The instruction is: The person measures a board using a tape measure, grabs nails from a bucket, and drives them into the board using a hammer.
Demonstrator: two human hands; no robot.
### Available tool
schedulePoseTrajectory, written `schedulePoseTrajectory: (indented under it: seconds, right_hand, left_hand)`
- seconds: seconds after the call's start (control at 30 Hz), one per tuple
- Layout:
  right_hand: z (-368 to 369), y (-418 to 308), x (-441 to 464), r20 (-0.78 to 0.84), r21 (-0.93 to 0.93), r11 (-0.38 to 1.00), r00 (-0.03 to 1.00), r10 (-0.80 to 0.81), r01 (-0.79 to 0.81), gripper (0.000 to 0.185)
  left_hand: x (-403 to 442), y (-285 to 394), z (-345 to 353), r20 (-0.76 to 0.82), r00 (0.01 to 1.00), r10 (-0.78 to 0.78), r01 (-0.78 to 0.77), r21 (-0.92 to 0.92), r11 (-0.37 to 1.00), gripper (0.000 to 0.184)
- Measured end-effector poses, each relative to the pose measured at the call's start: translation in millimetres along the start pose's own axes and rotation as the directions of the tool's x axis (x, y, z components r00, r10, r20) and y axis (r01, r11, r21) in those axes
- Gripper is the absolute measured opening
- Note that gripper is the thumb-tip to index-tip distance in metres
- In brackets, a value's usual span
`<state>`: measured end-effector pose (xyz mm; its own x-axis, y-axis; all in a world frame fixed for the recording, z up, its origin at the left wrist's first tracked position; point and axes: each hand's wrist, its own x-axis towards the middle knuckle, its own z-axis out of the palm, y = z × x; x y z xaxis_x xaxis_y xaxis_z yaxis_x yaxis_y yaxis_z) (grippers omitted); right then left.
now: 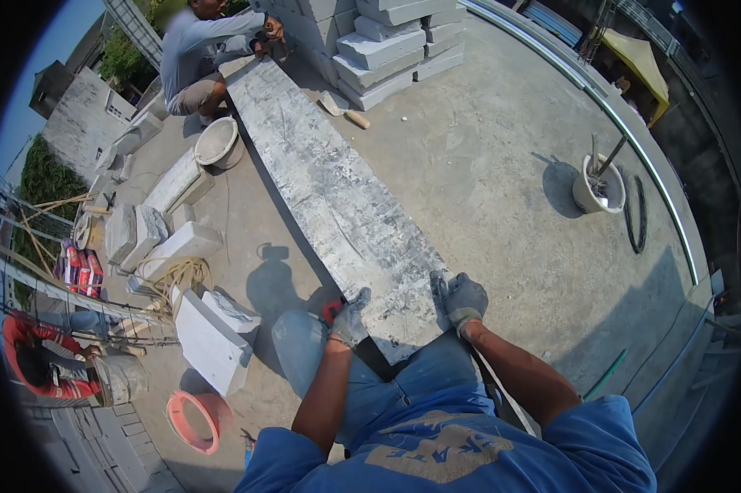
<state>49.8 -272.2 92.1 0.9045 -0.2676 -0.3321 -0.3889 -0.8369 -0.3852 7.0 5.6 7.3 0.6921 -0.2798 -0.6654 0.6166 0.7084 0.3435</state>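
Note:
A long board (337, 193), spattered with pale grey and white mortar, stretches from my lap away to the upper left. My left hand (351, 320), in a grey glove, grips its near left edge with the thumb on top. On the opposite edge, my right hand (464, 299) holds the board in a matching glove, thumb also on top. The fingers beneath the board are hidden. Beside my left hand shows a small red object (331, 312), too covered to name. At the far end a crouching co-worker (191, 57) has both hands at the board.
Pale blocks (378, 49) are stacked beyond the board. A bucket with tools (598, 191) stands right, a mortar bucket (217, 143) left. Loose blocks (214, 337) and an orange bucket (196, 421) lie nearer. A person in red (46, 353) bends at lower left.

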Motion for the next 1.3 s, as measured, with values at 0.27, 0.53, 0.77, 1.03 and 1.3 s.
schedulePoseTrajectory:
  seconds: [0.27, 0.53, 0.77, 1.03, 1.3]
  right_hand:
    - [7, -1, 2, -0.015, -0.03, 0.999, 0.999, 0.041, -0.041, 0.046]
    - [18, 7, 5, -0.12, 0.008, 1.0, 0.993, -0.01, 0.011, 0.048]
    - [21, 11, 12, -0.026, -0.067, 0.998, 1.0, 0.007, -0.009, 0.049]
    - [14, 5, 7, -0.053, -0.074, 0.997, 0.998, -0.019, 0.015, 0.049]
    - [17, 7, 10, -0.032, -0.063, 0.998, 0.999, 0.012, -0.014, 0.052]
  left_hand:
    - [-1, -5, -5, 0.071, 0.991, 0.117, -0.114, -0.048, 0.992, 0.05]
    - [-6, -7, 7, 0.009, 0.98, 0.2, -0.2, 0.009, 0.98, 0.048]
    - [-1, -9, 2, -0.038, 0.981, 0.191, -0.19, 0.008, 0.982, 0.044]
    - [17, -17, -15, -0.012, 0.967, 0.254, -0.253, 0.06, 0.966, 0.047]
    - [20, -22, -19, 0.019, 0.968, 0.252, -0.252, -0.004, 0.968, 0.043]
